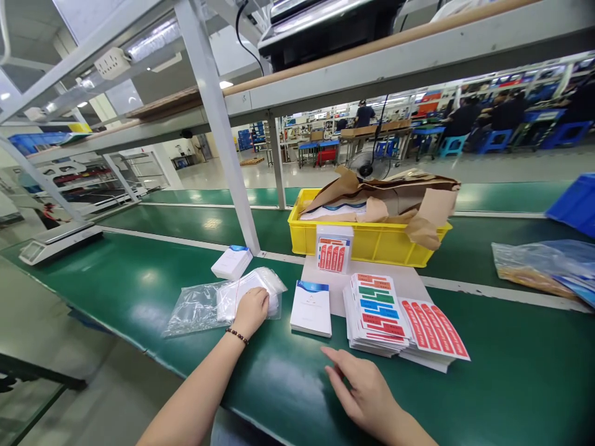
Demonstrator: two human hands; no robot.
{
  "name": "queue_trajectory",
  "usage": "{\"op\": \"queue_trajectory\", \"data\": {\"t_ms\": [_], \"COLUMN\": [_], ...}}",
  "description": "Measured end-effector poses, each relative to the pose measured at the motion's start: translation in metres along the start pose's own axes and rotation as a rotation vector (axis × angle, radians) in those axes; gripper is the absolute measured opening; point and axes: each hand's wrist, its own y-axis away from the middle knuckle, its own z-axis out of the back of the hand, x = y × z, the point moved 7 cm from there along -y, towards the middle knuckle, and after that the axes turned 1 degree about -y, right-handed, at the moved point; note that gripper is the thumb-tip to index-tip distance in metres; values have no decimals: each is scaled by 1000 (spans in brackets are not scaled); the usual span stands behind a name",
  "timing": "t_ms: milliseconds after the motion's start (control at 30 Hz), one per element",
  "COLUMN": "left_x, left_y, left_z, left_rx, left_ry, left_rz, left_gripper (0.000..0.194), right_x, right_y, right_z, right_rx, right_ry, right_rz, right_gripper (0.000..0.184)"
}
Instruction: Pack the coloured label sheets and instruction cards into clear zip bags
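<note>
My left hand [251,313], with a beaded bracelet at the wrist, rests on a stack of clear plastic bags [227,303]. Its fingers are curled and pinch at the top bag near the stack's right end. Over the green bench my right hand [360,387] holds nothing, its thumb and index finger apart. Just beyond it lies a pile of white booklets [311,313] with blue-topped covers. To the right of those are a stack of coloured sticker sheets [375,303] and a stack of red sticker sheets [434,328]. Another small booklet pile [231,262] sits behind the bags.
A yellow bin [367,238] with brown paper stands behind the stacks, a sticker sheet [333,254] upright against its front. A white frame post [223,136] rises behind the bags. Plastic-wrapped items [539,266] and a blue bin [576,204] are at right, a scale [60,241] far left.
</note>
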Motion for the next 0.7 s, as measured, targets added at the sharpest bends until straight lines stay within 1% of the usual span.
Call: {"op": "queue_trajectory", "data": {"t_ms": [67,100,167,233,300,333,400,467,500,533,567,667,700], "left_x": [-14,-23,-47,-75,-102,-114,-132,-143,-145,-145,-143,-131,-130], "left_y": [6,11,26,46,66,76,89,92,89,82,74,54,50], "left_z": [13,19,25,22,11,4,-8,-17,-20,-24,-29,-52,-60], "left_rx": [-52,-68,-63,9,125,182,282,370,413,454,506,670,702], "left_ry": [6,13,45,126,190,210,249,337,410,499,605,888,941], "left_rz": [-10,-16,-46,-119,-201,-240,-310,-340,-324,-276,-180,209,298], "left_gripper": [22,22,21,20,19,19,19,17,15,15,17,33,37], "right_x": [-12,-18,-31,-42,-50,-53,-59,-63,-63,-62,-59,-50,-48], "right_y": [-3,-2,2,9,11,11,10,8,7,6,5,4,4], "right_z": [-3,-8,-22,-37,-45,-46,-44,-34,-29,-25,-22,-18,-17], "right_rx": [65,117,222,274,254,234,190,131,107,89,77,81,76], "right_ry": [-143,-224,-406,-591,-707,-718,-629,-432,-322,-221,-139,20,57], "right_rz": [-161,-262,-481,-662,-742,-745,-721,-660,-615,-560,-504,-374,-345], "right_gripper": [26,27,35,48,55,55,51,44,41,38,38,38,38]}}
